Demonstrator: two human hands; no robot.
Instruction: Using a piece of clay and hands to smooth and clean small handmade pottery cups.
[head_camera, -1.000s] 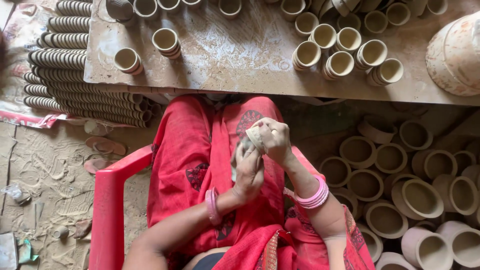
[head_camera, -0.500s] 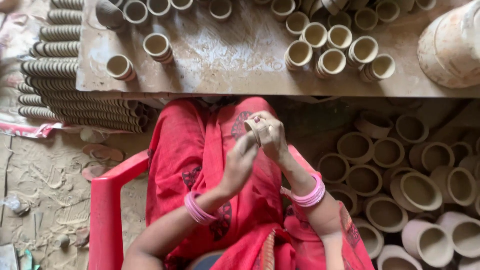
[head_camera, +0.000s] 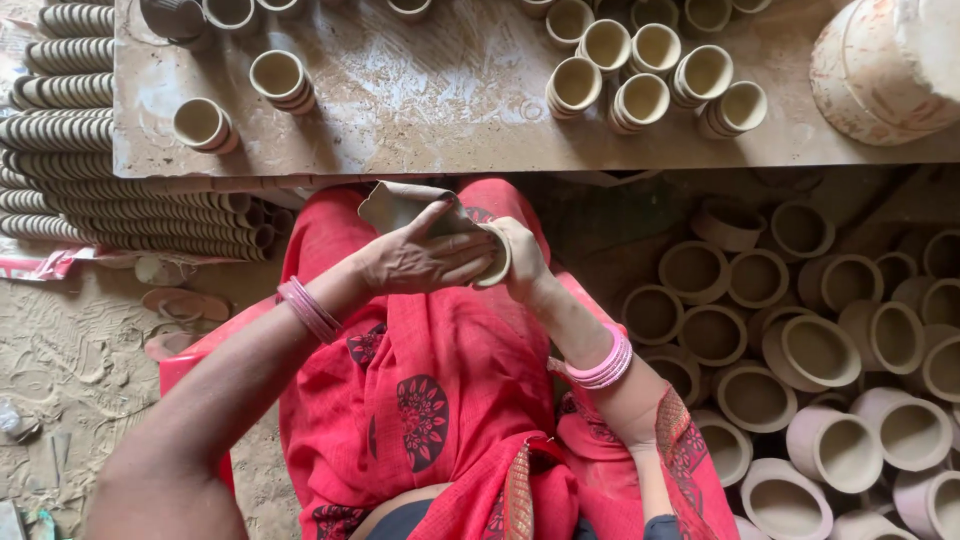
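While both hands (head_camera: 470, 258) grip a clay cup (head_camera: 492, 255), grey cloth (head_camera: 400, 203) pressed on, clay-smeared board (head_camera: 440, 100) beyond.

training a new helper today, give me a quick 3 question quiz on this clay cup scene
1. True or false: the left hand presses a cloth against the clay cup.
2. Which hand steadies the cup from the far side? A left, B right hand, C neither.
3. Fill in: finished cups stand in small stacks on the ___ above the lap.

Key: 1 true; 2 B; 3 slab
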